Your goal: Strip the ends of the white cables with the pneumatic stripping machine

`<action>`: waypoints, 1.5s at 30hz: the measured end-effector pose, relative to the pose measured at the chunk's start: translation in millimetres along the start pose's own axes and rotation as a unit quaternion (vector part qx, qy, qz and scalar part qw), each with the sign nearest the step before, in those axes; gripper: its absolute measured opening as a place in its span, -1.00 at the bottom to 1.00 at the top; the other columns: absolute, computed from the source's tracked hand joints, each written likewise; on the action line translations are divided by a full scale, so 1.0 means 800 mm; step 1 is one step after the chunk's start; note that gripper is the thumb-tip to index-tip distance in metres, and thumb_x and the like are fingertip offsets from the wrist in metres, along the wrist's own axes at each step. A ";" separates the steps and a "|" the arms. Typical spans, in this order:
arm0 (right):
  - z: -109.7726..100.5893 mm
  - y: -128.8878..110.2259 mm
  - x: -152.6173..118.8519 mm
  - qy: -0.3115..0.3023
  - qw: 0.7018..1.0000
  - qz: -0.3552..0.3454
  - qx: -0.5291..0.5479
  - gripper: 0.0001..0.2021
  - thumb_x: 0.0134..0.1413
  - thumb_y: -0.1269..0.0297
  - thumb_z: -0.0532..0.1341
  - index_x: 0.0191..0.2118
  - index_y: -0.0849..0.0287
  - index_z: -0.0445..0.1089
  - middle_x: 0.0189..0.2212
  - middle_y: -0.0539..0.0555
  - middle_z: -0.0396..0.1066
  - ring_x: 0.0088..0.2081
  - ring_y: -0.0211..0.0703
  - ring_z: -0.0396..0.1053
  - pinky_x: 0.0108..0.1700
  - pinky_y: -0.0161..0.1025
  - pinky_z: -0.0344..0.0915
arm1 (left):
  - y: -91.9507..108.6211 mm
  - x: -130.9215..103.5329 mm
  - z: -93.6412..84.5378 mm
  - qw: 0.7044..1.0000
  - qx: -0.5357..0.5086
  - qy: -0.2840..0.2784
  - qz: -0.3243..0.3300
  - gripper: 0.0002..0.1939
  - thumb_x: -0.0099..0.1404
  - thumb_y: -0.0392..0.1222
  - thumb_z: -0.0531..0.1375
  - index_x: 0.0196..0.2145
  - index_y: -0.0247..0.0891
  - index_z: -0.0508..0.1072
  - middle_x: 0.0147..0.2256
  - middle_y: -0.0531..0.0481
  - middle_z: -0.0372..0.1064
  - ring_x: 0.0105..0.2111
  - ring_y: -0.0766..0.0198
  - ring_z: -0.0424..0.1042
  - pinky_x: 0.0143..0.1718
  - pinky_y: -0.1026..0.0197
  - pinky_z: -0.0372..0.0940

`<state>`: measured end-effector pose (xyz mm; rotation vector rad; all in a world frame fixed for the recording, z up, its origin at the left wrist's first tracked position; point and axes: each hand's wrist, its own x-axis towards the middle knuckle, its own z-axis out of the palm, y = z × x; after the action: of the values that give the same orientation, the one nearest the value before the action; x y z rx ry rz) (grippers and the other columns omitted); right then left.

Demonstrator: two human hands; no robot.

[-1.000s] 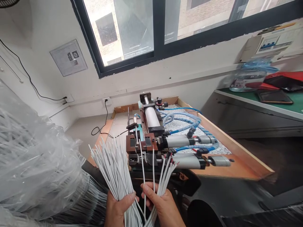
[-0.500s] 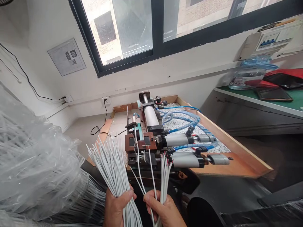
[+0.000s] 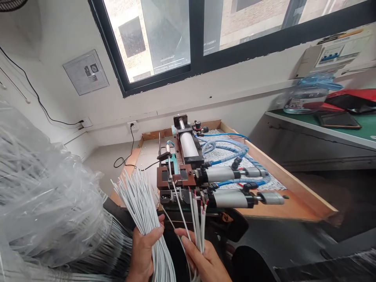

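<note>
My left hand (image 3: 144, 244) is closed around a thick bundle of white cables (image 3: 142, 211), their cut ends fanning up to the left. Several more white cables (image 3: 197, 219) stand in my right hand (image 3: 199, 252), some with reddish inner wires showing at the tips. Between my right thumb and index finger, a single cable (image 3: 180, 207) slants up in front of the pneumatic machine (image 3: 175, 178). Another thin cable runs down beside it, close to those fingers. The machine has brown clamp blocks and silver cylinders.
A wooden tray (image 3: 296, 188) with raised sides bears the machine, blue air hoses (image 3: 245, 149) and white scraps. On the left, clear plastic (image 3: 49, 196) covers more cables. At right, a green table (image 3: 364, 131) holds a plastic jug (image 3: 305, 96) and a phone (image 3: 337, 119).
The cables in my right hand have shifted left, and one that reached the machine's right block now stands among them with a reddish tip. The left bundle stays held.
</note>
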<state>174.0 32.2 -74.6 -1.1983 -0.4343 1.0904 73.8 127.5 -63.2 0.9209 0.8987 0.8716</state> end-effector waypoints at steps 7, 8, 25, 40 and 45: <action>-0.019 0.004 0.008 0.069 0.990 -0.106 -0.056 -0.74 -0.28 0.08 0.24 -0.51 0.20 0.44 -0.29 0.14 0.37 -0.19 0.03 0.26 -0.20 -0.23 0.18 | -0.006 0.008 0.009 0.996 -0.062 -0.048 -0.030 -0.66 -0.18 -0.43 0.22 -0.34 -0.35 0.42 -0.39 -0.17 0.49 -0.26 0.01 0.41 -0.27 0.10 0.24; -0.017 0.003 0.014 0.062 0.994 -0.085 -0.039 -0.72 -0.29 0.09 0.24 -0.47 0.21 0.43 -0.26 0.16 0.37 -0.20 0.04 0.27 -0.24 -0.21 0.20 | -0.007 0.008 0.010 0.996 -0.064 -0.051 -0.035 -0.66 -0.18 -0.42 0.22 -0.33 -0.36 0.41 -0.38 -0.18 0.49 -0.29 0.02 0.42 -0.27 0.10 0.24; -0.011 0.000 -0.008 0.093 0.994 -0.023 0.061 -0.58 -0.36 0.05 0.28 -0.31 0.22 0.41 -0.61 0.06 0.42 -0.56 -0.17 0.26 -0.44 -0.24 0.15 | 0.011 -0.006 -0.011 0.999 -0.036 0.008 0.010 -0.82 -0.20 -0.33 0.22 -0.51 -0.28 0.46 -0.65 0.03 0.40 -0.60 0.27 0.33 -0.52 0.25 0.21; -0.004 0.005 0.006 0.063 0.997 0.013 0.051 -0.64 -0.37 0.03 0.27 -0.47 0.25 0.43 -0.67 0.00 0.34 -0.64 -0.30 0.13 -0.55 -0.33 0.04 | 0.008 -0.005 -0.012 1.000 -0.004 0.029 0.007 -0.91 -0.22 -0.31 0.26 -0.62 -0.29 0.44 -0.68 0.04 0.38 -0.61 0.27 0.31 -0.52 0.26 0.21; -0.010 -0.002 0.009 0.026 0.999 -0.021 -0.018 -0.66 -0.26 0.03 0.21 -0.69 0.23 0.38 -0.48 0.10 0.41 -0.48 -0.17 0.23 -0.40 -0.29 0.12 | 0.011 -0.008 -0.009 1.000 0.002 0.012 0.029 -0.91 -0.19 -0.32 0.24 -0.59 -0.30 0.43 -0.66 0.06 0.36 -0.61 0.29 0.30 -0.50 0.26 0.20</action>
<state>184.0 34.5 -78.0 -1.2411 -0.4392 1.0171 62.9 126.9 -55.8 0.9451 0.8988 0.9323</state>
